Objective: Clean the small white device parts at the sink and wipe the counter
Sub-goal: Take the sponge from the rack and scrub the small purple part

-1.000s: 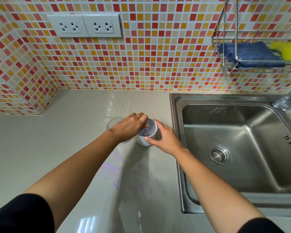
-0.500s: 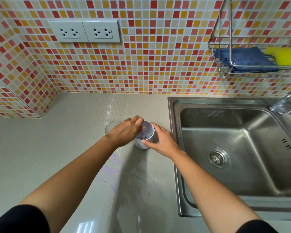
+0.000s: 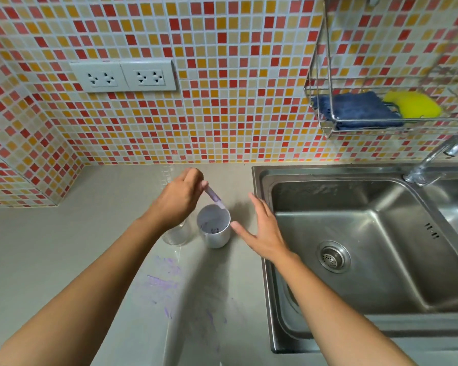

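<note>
White cup-shaped part (image 3: 214,229) stands upright on the grey counter (image 3: 64,247), just left of the steel sink (image 3: 368,286); its inner wall and bottom carry purple residue. Left hand (image 3: 177,200) hovers above and behind the white cup-shaped part; thumb and fingertips pinch a slim purple-stained piece (image 3: 213,196), which slants down to the right with its lower end at the cup's far rim; whether that end touches the rim cannot be told. Right hand (image 3: 265,231) is held flat between cup and sink, fingers straight and spread, holding nothing; its thumb tip lies just beside the cup's right wall, contact not determinable. Clear round container (image 3: 176,235) sits just beside the cup on its left, partly hidden behind the left hand. Purple smears (image 3: 164,280) mark the counter nearer the person. Wire rack (image 3: 354,130) on the tiled wall (image 3: 249,75) holds a blue cloth (image 3: 354,113) and a yellow sponge (image 3: 413,105); a chrome tap (image 3: 431,159) rises behind the sink; two sockets (image 3: 122,76) sit on the wall.
</note>
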The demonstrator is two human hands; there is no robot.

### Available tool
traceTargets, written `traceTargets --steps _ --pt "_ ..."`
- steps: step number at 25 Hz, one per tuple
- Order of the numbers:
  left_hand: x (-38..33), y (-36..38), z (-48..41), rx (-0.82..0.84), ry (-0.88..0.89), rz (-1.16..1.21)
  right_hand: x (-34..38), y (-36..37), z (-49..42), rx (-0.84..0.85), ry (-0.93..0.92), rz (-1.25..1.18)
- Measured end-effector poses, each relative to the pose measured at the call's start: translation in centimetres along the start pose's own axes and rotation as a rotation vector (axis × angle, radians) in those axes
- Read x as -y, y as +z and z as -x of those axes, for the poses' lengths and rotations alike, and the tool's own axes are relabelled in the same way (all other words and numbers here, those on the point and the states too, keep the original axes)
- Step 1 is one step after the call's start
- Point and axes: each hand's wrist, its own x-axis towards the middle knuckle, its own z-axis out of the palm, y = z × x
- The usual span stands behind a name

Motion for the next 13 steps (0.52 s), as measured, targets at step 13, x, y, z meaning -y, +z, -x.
traceTargets --steps 13 --pt "-21.5 9.3 -6.0 -0.076 0.084 0.466 -1.4 -31.7 -5.8 -0.849 -0.027 0.523"
